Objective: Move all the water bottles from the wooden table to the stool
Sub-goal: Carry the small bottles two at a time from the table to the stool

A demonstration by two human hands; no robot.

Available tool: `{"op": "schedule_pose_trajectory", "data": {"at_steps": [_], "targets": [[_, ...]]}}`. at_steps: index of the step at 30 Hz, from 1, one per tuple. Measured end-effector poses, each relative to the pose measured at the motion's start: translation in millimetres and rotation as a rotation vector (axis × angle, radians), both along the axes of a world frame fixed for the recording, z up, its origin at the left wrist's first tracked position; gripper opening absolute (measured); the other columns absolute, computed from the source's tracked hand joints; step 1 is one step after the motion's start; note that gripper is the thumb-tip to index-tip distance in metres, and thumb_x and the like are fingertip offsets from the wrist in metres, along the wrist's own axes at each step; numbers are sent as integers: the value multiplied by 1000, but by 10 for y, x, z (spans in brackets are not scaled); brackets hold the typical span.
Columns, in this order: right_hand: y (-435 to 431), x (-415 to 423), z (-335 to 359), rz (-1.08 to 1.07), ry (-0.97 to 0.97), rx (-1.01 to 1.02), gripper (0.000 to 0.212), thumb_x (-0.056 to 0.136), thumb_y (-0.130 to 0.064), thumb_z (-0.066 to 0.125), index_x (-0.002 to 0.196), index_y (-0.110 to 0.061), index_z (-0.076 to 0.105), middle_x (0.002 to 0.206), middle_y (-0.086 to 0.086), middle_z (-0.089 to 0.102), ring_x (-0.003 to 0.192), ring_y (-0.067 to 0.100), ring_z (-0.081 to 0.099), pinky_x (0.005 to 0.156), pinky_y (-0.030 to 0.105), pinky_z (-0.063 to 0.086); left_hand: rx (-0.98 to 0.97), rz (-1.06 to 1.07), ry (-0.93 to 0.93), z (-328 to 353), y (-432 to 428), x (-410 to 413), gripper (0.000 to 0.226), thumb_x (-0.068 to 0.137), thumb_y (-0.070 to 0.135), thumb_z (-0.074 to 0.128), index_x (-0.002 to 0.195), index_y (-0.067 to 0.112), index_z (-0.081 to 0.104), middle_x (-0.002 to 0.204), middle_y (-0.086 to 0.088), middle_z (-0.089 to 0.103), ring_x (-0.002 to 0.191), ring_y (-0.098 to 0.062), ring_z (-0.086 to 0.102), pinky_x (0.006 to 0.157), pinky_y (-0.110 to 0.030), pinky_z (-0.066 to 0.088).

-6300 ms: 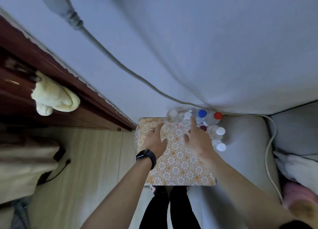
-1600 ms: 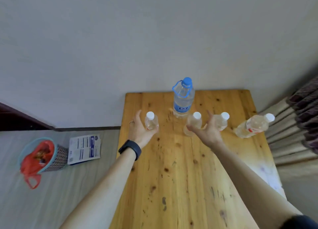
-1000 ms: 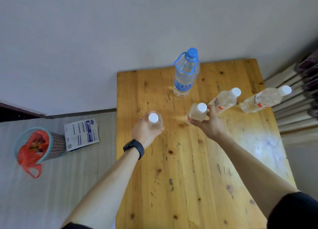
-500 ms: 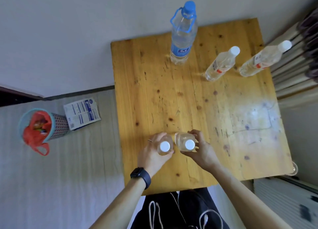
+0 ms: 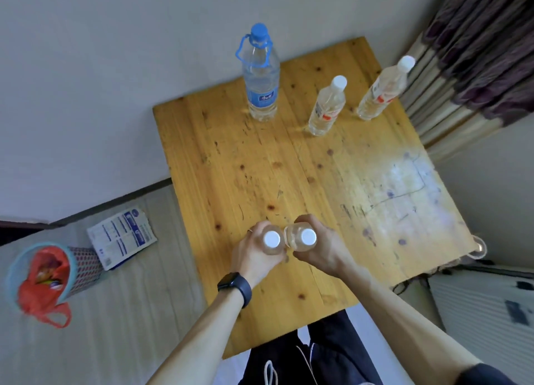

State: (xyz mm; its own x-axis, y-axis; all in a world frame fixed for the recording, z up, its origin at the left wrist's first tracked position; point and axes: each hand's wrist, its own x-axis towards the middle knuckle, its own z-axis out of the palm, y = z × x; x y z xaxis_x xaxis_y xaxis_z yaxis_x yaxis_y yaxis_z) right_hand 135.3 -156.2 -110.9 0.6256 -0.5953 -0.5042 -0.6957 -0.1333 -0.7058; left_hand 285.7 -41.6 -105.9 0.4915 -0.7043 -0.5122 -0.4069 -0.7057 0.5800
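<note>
My left hand [image 5: 254, 257] grips a small white-capped water bottle [image 5: 271, 240], seen from above. My right hand [image 5: 320, 254] grips a second small white-capped bottle [image 5: 304, 237] right beside it, the two bottles touching, over the near part of the wooden table [image 5: 303, 182]. At the table's far end stand a large blue-capped bottle [image 5: 261, 78] and two clear white-capped bottles, one in the middle [image 5: 328, 107] and one at the right [image 5: 383, 91]. The stool is out of view.
A blue waste basket with a red bag [image 5: 49, 272] stands on the floor at the left, next to a printed paper [image 5: 121, 237]. A curtain [image 5: 476, 52] hangs at the far right. A white appliance [image 5: 485, 306] sits to the table's right.
Both hands took a small bottle each from the far part of the table and drew them back to the near edge. The view has tilted and turned slightly.
</note>
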Motion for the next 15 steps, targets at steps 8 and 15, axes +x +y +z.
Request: {"op": "schedule_pose_trajectory", "data": {"at_steps": [8, 15], "targets": [[319, -898, 404, -391, -61, -34, 60, 66, -31, 81, 116, -41, 48, 99, -21, 66, 83, 1, 62, 60, 13, 44, -148, -312, -28, 340, -245, -460, 59, 69, 52, 78, 120, 41, 50, 112, 17, 65, 94, -10, 61, 69, -20, 41], [898, -2269, 843, -857, -73, -81, 57, 67, -27, 81, 112, -46, 51, 93, -16, 62, 67, 0, 57, 52, 14, 41, -311, -823, -46, 574, -593, -1729, 57, 71, 52, 78, 120, 35, 54, 105, 8, 69, 94, -18, 65, 71, -30, 51]]}}
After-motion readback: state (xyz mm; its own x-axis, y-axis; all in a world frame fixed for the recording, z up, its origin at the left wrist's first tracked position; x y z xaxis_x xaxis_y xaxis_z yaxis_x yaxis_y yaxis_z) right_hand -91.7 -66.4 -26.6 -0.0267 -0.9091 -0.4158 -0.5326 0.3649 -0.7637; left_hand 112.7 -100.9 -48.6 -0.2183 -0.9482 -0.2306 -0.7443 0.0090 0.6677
